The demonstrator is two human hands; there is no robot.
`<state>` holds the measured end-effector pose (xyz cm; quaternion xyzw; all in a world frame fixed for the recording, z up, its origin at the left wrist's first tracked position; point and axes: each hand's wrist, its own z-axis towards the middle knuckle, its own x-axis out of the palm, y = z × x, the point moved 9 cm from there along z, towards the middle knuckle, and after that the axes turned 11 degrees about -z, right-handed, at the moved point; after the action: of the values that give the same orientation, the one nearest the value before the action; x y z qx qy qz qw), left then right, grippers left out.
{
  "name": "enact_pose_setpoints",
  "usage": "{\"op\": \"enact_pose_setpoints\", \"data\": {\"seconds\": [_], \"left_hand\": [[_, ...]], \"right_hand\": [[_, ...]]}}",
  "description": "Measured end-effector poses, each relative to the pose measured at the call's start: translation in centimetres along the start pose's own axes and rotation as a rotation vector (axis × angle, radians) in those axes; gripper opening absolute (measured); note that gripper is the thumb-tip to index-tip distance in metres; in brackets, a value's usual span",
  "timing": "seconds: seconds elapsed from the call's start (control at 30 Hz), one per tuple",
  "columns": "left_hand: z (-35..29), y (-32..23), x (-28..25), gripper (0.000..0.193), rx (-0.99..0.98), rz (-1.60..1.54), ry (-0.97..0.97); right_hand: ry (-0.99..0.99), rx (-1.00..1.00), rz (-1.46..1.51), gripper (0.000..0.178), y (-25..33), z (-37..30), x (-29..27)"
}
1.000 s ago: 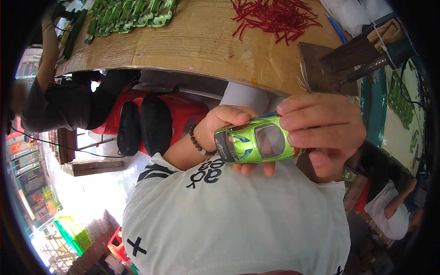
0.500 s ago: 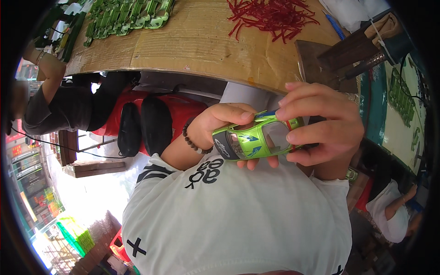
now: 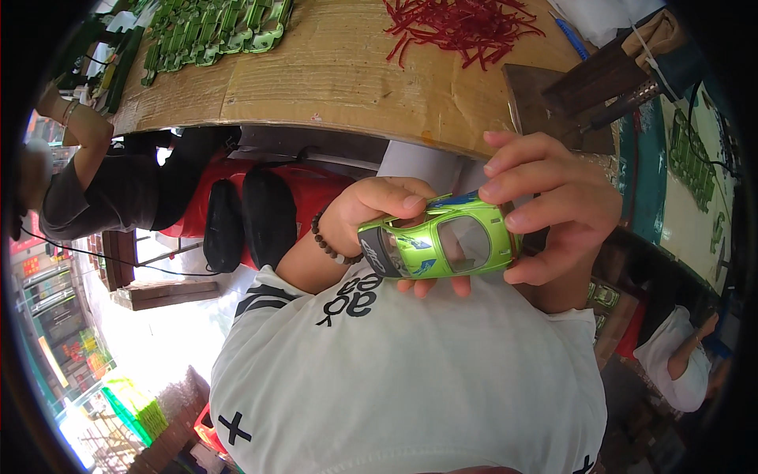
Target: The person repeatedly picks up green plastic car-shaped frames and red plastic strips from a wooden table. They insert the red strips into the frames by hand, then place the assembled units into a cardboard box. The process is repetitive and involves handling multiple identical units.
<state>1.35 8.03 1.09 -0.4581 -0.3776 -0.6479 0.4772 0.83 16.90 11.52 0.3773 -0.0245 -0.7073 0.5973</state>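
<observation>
The green toy car body (image 3: 446, 243) sits between both hands in my head view, in front of the white shirt (image 3: 410, 363) and clear of the table (image 3: 316, 99). I see the left hand (image 3: 377, 207) holding it, thumb along its upper edge, fingertips showing beyond its lower edge. The right hand (image 3: 557, 207) has fingers spread and curled at its right end; I cannot tell whether they grip.

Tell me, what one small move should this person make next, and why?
I'd probably close the right hand gently on the nearer end of the toy car, because its fingers are spread around that end while the left hand holds the car from the other side.
</observation>
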Motion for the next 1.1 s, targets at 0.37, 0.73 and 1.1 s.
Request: {"op": "enact_pose_setpoints", "data": {"seconds": [0.37,0.73,1.1], "left_hand": [[-0.1,0.1,0.2,0.058,0.008,0.095,0.070],[-0.7,0.3,-0.4,0.059,-0.010,0.045,0.094],[-1.6,-4.9,3.4,0.023,0.651,1.380,-0.695]], "right_hand": [[-0.043,0.027,0.040,0.045,0.3,-0.3,0.0],[-0.124,0.042,-0.253,0.035,2.1,-0.5,0.2],[-0.530,0.578,-0.282,0.049,-0.5,-4.5,2.1]]}}
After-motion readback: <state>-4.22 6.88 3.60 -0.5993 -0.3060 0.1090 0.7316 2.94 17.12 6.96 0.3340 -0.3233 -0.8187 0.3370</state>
